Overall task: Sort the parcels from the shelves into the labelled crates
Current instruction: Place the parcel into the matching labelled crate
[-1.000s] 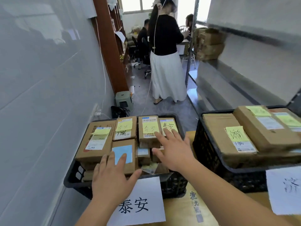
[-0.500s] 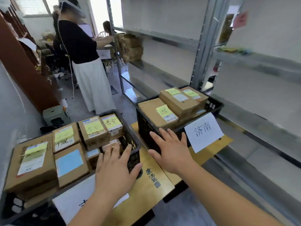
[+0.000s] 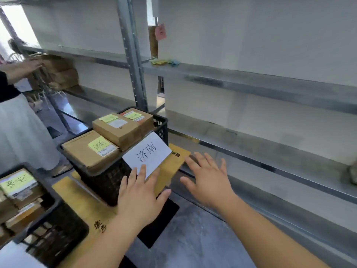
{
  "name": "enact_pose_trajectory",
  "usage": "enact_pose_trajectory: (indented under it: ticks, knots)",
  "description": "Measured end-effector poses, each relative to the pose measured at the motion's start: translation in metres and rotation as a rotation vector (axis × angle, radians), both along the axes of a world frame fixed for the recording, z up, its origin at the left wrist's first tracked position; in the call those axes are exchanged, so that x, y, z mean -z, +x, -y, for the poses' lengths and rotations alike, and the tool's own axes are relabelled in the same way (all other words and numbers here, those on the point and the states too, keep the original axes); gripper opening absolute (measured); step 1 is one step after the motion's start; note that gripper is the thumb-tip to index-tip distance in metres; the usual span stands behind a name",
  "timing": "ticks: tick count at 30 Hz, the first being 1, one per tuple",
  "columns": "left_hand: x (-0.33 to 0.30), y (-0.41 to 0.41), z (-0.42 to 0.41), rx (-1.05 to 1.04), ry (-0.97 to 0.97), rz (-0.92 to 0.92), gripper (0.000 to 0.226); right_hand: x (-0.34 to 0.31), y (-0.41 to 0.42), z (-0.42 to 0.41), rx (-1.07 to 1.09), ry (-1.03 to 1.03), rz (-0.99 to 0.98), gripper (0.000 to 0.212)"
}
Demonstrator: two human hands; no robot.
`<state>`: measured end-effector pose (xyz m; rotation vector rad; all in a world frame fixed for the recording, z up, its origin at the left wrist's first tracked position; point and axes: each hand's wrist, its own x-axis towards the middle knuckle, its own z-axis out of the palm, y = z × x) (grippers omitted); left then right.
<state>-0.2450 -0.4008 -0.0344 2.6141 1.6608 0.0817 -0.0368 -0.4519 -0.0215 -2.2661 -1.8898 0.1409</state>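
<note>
Bright, even daylight fills the scene, strongest from a blown-out window (image 3: 11,26) at the far left, and shadows stay soft. The metal shelves (image 3: 251,80) carry dull sheen and streak with motion blur, as does the person at the left edge (image 3: 17,113). Wide-angle distortion bends the shelf upright (image 3: 133,55) and stretches the corners, while the white label (image 3: 147,153) reads sharply
</note>
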Motion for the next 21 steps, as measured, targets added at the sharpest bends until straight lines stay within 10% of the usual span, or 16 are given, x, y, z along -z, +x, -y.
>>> enact_pose_trajectory:
  ticks: [21]
  knots:
    - [0.021,0.399,0.11,0.508,-0.041,0.005,0.083,0.037,0.335,0.206,0.505,-0.084,-0.05,0.072]
